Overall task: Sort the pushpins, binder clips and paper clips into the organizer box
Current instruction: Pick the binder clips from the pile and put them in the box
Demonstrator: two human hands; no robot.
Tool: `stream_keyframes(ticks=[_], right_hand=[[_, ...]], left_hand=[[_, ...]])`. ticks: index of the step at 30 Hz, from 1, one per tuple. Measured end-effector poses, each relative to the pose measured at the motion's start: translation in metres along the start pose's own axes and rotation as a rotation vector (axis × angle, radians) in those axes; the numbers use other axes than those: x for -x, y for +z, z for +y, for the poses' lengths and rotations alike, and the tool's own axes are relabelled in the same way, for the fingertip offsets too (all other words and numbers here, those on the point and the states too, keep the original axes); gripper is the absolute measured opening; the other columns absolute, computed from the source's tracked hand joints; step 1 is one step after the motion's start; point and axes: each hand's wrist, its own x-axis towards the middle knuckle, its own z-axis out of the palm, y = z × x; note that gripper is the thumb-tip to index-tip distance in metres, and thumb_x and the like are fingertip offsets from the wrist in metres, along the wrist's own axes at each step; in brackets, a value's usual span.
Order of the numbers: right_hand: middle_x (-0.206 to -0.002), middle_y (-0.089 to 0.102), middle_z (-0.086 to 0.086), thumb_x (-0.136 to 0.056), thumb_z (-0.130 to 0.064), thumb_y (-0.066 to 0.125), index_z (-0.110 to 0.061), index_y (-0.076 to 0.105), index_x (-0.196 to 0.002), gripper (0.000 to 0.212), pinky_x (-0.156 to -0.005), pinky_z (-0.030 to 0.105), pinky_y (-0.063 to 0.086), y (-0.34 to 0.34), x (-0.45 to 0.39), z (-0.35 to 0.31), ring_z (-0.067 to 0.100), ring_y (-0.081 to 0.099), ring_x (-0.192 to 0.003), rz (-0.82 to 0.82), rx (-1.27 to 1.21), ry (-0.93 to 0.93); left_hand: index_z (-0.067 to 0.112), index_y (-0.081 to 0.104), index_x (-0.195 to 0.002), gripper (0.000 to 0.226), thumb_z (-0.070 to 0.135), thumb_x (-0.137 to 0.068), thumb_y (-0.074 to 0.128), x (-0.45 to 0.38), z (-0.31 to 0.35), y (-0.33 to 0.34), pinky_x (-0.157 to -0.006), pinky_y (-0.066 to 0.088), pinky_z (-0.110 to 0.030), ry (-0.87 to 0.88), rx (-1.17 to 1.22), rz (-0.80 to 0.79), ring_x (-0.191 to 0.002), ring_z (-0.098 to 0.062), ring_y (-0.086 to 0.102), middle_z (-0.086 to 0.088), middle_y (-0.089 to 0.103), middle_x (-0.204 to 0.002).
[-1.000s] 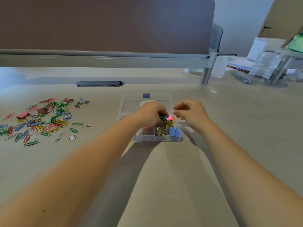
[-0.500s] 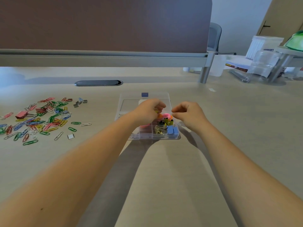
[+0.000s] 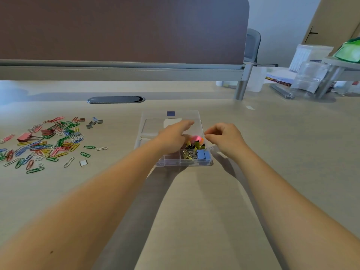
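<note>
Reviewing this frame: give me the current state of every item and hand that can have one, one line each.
organizer box: lid open, laid flat behind it.
binder clips in box: fill the right compartments.
paper clips: loose pile on the desk, unsorted.
pink binder clip: in the pile, outside the box.
left hand: fingers extended over the box, nothing visibly held.
right hand: fingers curled beside the box's right edge; contents not visible.
</note>
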Motion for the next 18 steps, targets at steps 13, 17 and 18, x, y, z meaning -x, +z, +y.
stream_keyframes(ticks=[13,17,18], right_hand=[[-0.085,0.060,0.004,-0.085,-0.013,0.062,-0.005,0.071,-0.096,0.016,-0.066,0.023,0.040,0.0062,0.0014,-0.0028,0.013,0.052,-0.073,-0.137,0.256,-0.019],[-0.085,0.058,0.003,-0.086,-0.015,0.061,-0.005,0.071,-0.098,0.019,-0.073,0.027,0.037,0.0066,0.0000,-0.0037,0.017,0.050,-0.081,-0.145,0.374,-0.010],[-0.084,0.058,0.003,-0.086,-0.013,0.061,-0.004,0.070,-0.098,0.018,-0.072,0.027,0.038,0.0070,-0.0006,-0.0043,0.016,0.051,-0.080,-0.144,0.381,-0.008]], left_hand=[[0.037,0.065,-0.114,0.027,0.036,-0.091,0.052,0.0050,-0.0049,-0.0062,-0.085,0.031,-0.033,0.043,-0.377,0.096,-0.117,-0.025,0.041,-0.002,0.056,-0.116],[0.032,0.067,-0.111,0.025,0.035,-0.090,0.054,0.0042,-0.0032,-0.0087,-0.096,0.030,-0.037,0.047,-0.456,0.137,-0.122,-0.023,0.038,-0.001,0.052,-0.124],[0.029,0.068,-0.109,0.024,0.033,-0.090,0.056,0.0038,-0.0033,-0.0093,-0.096,0.031,-0.037,0.044,-0.442,0.140,-0.122,-0.023,0.039,-0.001,0.052,-0.124]])
